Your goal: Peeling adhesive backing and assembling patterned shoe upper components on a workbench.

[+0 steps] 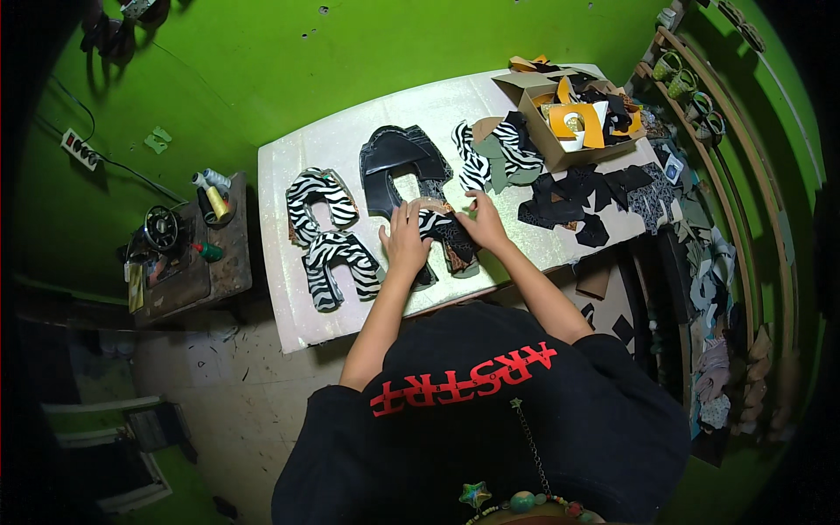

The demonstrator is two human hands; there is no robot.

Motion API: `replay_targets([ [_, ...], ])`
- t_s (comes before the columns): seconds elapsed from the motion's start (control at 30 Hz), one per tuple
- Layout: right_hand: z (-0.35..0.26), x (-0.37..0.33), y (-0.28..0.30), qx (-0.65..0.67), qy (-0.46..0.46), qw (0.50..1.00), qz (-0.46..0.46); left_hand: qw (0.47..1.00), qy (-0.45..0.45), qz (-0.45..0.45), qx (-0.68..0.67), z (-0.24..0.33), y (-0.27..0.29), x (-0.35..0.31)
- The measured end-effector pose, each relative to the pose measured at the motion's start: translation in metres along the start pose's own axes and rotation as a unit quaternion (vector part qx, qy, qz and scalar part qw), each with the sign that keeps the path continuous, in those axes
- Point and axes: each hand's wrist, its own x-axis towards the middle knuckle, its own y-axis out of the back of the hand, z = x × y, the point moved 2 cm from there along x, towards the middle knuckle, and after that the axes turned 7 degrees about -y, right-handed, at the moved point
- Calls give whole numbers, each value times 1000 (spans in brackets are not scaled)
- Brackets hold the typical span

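Curved zebra-print pieces, shaped like shoe uppers, lie on a white table. Between my hands is a zebra-print piece (431, 226) with a dark patterned part beside it. My left hand (407, 238) rests on its left side, fingers stretched forward and thumb apart. From the right, my right hand (484, 222) touches its edge with thumb and forefinger apart; the other fingertips are partly hidden. Just beyond stands a stack of black curved pieces (398, 156). Two stacks of zebra-print pieces, one farther (302, 197) and one nearer (324, 278), lie left of my left hand.
Zebra and olive pieces (496, 157) lie near an open cardboard box (573, 157) of orange and black scraps. Black scraps (560, 199) spread across the table's right side. A sewing-machine table (223, 254) with thread spools stands left. A wooden rack (731, 175) holds sandals at right.
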Motion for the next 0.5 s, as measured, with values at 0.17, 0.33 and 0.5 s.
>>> replay_targets([
  [0.17,50,6,27,-21,-39,998,53,999,-14,-33,-30,30,14,10],
  [0.33,80,2,57,-46,-71,989,120,996,-59,18,-67,51,5,25],
  [0.5,105,-1,83,-132,-75,977,149,991,-102,33,-80,73,-8,40],
])
